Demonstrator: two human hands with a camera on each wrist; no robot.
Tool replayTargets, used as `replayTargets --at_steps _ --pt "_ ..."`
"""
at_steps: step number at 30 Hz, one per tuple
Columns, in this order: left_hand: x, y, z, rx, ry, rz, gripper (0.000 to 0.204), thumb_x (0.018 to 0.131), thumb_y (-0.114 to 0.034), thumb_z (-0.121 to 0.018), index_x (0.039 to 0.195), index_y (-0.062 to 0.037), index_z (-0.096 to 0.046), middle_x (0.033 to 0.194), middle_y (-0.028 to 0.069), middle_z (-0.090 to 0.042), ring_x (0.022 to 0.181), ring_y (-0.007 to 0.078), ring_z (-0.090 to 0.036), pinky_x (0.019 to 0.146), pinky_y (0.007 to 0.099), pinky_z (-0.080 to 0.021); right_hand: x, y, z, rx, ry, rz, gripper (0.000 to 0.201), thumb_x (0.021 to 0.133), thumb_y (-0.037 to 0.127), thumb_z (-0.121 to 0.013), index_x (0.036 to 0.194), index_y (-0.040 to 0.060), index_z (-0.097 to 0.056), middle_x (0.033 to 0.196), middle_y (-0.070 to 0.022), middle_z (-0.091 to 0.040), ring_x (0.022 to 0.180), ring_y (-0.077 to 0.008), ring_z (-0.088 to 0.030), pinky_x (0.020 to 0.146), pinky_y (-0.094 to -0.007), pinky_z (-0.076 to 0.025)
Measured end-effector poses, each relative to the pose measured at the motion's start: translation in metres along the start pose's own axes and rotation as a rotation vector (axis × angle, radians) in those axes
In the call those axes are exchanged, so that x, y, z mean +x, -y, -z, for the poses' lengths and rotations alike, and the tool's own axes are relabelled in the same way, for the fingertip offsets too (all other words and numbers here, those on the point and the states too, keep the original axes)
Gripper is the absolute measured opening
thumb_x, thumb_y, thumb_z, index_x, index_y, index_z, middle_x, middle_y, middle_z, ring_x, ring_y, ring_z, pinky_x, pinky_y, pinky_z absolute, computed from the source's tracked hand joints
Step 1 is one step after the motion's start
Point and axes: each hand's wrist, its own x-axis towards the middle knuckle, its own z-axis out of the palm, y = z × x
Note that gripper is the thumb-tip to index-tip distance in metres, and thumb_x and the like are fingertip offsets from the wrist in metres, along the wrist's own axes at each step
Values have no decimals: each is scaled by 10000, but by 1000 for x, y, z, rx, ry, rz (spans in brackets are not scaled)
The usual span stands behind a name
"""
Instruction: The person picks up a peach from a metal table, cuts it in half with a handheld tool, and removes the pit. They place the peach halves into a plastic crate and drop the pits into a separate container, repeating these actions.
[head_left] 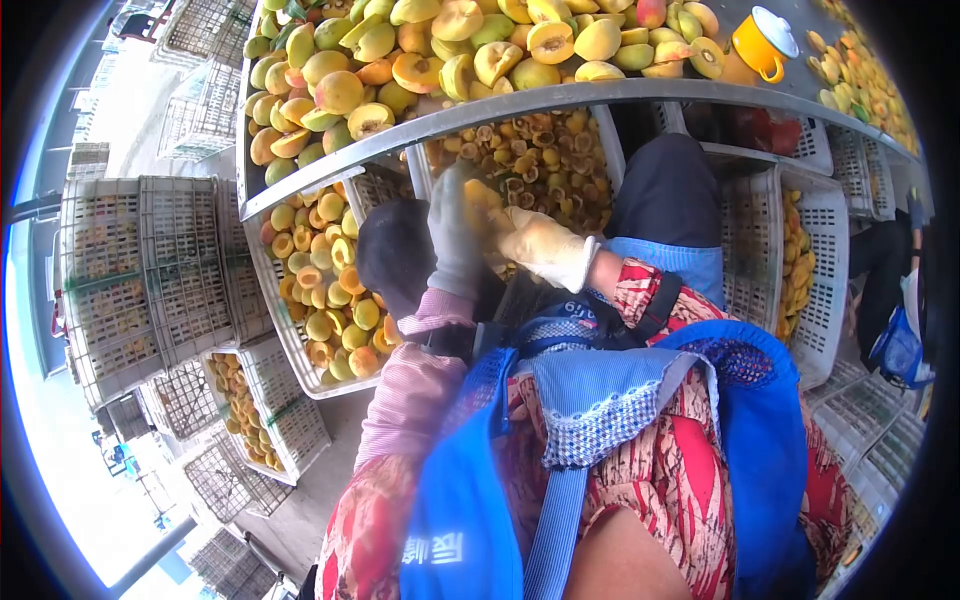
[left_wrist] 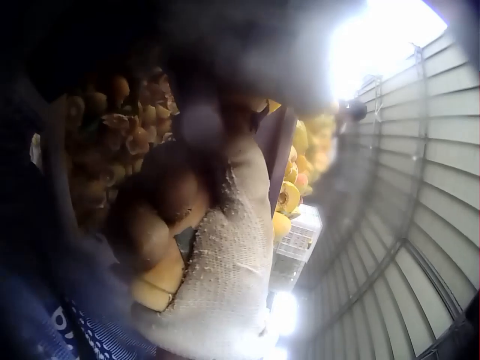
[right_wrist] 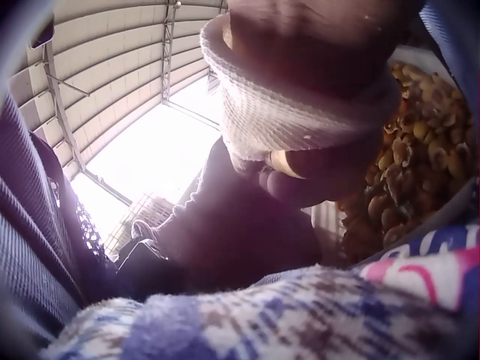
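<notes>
My left hand (head_left: 450, 230) wears a grey glove and is blurred in the head view, beside a yellow piece (head_left: 484, 198) between both hands. Reaching in from the right, my right hand (head_left: 540, 245) wears a cream knit glove, its fingertips at that piece. In the left wrist view, curled fingers of the right hand (left_wrist: 225, 255) grip a pale yellow piece (left_wrist: 157, 285) with a small grey part beside it; I cannot tell its kind. Under the hands stands a crate (head_left: 612, 150) of brown-edged fruit scraps (head_left: 530, 160). In the right wrist view the glove's cuff (right_wrist: 277, 112) hides most of the work.
A metal-edged table (head_left: 400, 133) heaped with halved peaches (head_left: 495, 60) runs across the front, with a yellow enamel mug (head_left: 757, 48) on it. To the left stands a crate (head_left: 300, 372) of peach halves; stacked crates (head_left: 150, 270) stand beyond. Another crate (head_left: 825, 270) is at the right.
</notes>
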Motion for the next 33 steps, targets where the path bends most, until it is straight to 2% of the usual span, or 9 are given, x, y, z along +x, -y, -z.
replayTargets --at_steps 2,7,9,11,20,23,26,30,33 --pt "-18 -33 -9 -19 -103 257 304 942 -266 -561 1050 10 -628 761 86 -653 687 172 -632 645 290 -511 -30 69 23 179 189 -341 441 863 307 -578 1129 -43 -552 1017 -275 -636 1014 -403 -603 889 -417 -461" --pt "-2 -16 8 23 119 323 309 900 -260 -626 941 43 -669 759 56 -647 641 151 -595 592 260 -474 -1 -3 -6 -419 -140 295 356 855 278 -567 1044 -24 -567 831 -206 -631 679 -324 -634 599 -397 -500" --pt "-1 -19 1 57 44 291 324 888 -268 -640 950 48 -672 760 51 -651 647 136 -588 598 263 -469 3 -16 -6 -267 -114 138 299 854 260 -563 991 -6 -566 742 -154 -596 548 -268 -587 475 -368 -460" --pt "-1 -16 -2 148 -5 231 334 876 -278 -653 950 47 -680 759 47 -654 649 121 -577 599 263 -461 -19 51 11 245 98 -406 232 856 237 -560 933 18 -562 665 -90 -544 439 -201 -511 376 -328 -392" --pt "-5 -31 -15 283 -2 41 283 878 -263 -648 912 10 -716 700 24 -650 620 79 -550 574 223 -428 -29 66 18 1031 305 -470 136 872 185 -533 771 99 -505 509 47 -354 370 -73 -324 356 -245 -216" --pt "-12 -39 -18 273 65 6 255 902 -225 -605 914 3 -717 709 23 -655 630 82 -564 587 226 -443 -27 58 27 1092 538 -358 281 888 292 -581 824 19 -577 574 -12 -480 395 -105 -440 347 -234 -316" --pt "-13 -34 -21 238 77 -81 248 905 -212 -591 916 4 -713 736 29 -660 648 83 -565 602 233 -451 -24 65 20 191 109 -376 234 836 223 -565 898 -1 -590 624 -105 -564 451 -229 -538 417 -353 -420" --pt "-2 -10 -8 391 82 -215 279 918 -231 -567 925 14 -700 732 30 -650 659 105 -581 606 242 -469 -8 10 -6 -366 -190 46 331 806 234 -586 986 -43 -606 794 -228 -647 622 -311 -657 573 -388 -521" --pt "-7 -28 -13 65 14 226 310 932 -261 -555 926 14 -697 730 30 -643 672 113 -590 597 237 -470 -18 37 6 672 211 -305 198 846 232 -581 887 40 -559 675 -100 -557 506 -206 -550 441 -321 -425"
